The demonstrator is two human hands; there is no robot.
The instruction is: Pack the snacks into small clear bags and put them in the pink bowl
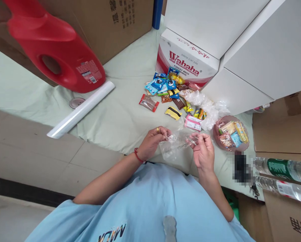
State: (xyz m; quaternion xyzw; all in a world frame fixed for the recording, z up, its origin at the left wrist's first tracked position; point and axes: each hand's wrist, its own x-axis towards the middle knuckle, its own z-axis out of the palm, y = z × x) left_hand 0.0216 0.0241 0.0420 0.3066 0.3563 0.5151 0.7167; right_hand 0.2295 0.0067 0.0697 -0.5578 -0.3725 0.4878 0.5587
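Note:
Both my hands pinch a clear plastic bag (pixel 174 151) in front of my chest. My left hand (pixel 155 141), with a ring and a red bracelet, grips its left side. On the other side my right hand (pixel 203 151) is closed on the bag's edge. Just beyond lie a pink-and-white packet (pixel 193 123), a yellow packet (pixel 173 113) and a red-ended clear packet (pixel 148 103). Behind these is a pile of wrapped snacks (pixel 162 85), next to crumpled clear plastic (pixel 209 111). A pinkish glass bowl (pixel 218 132) at the right holds several wrapped snacks.
A white-and-red Wahaha carton (pixel 185 60) stands behind the snacks, beside white cabinets (pixel 261 53). To the left are a large red jug (pixel 64 57), a white roll (pixel 82 109) and a round lid (pixel 76 103). Two plastic bottles (pixel 281 168) lie at the right.

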